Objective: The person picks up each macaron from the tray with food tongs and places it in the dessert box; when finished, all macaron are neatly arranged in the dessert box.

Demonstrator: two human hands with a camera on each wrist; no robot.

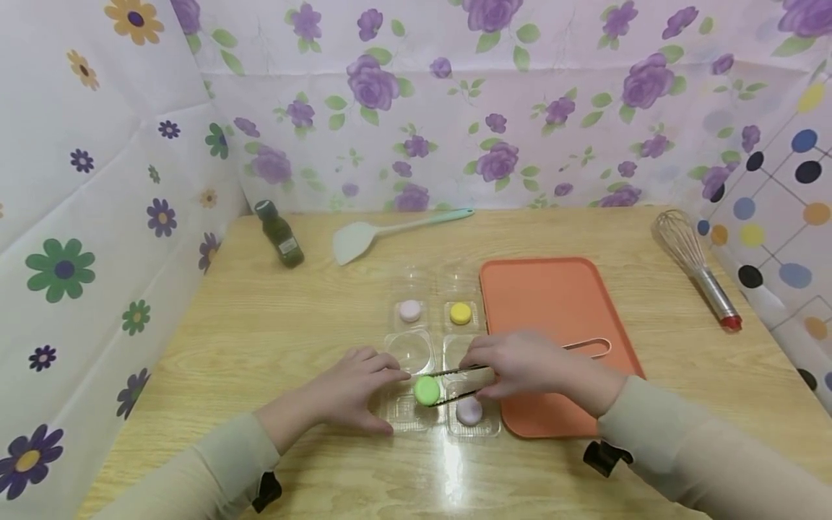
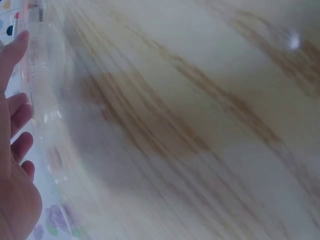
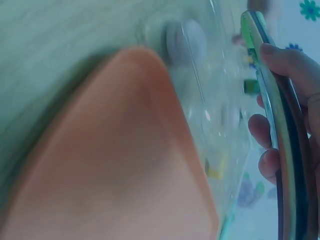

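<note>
My right hand (image 1: 523, 363) holds metal tongs (image 3: 289, 145), whose tips pinch a green macaron (image 1: 427, 391). The macaron is over the near left clear plastic box (image 1: 399, 419); whether it touches the bottom I cannot tell. Beside that box's left side is my left hand (image 1: 347, 391), fingers loosely bent and thumb apart, gripping nothing; contact with the box is unclear. A lavender macaron (image 1: 469, 412) lies in the near right box (image 1: 492, 427). Behind, a pale pink macaron (image 1: 410, 311) and a yellow macaron (image 1: 460, 313) sit in two more clear boxes with raised lids.
An orange tray (image 1: 546, 289) lies right of the boxes, under my right forearm and the tongs' looped end. Farther back are a spatula (image 1: 356, 240) and a dark green bottle (image 1: 281, 235). A whisk (image 1: 695, 267) lies at the right. Patterned cloths (image 1: 390, 144) surround the wooden table.
</note>
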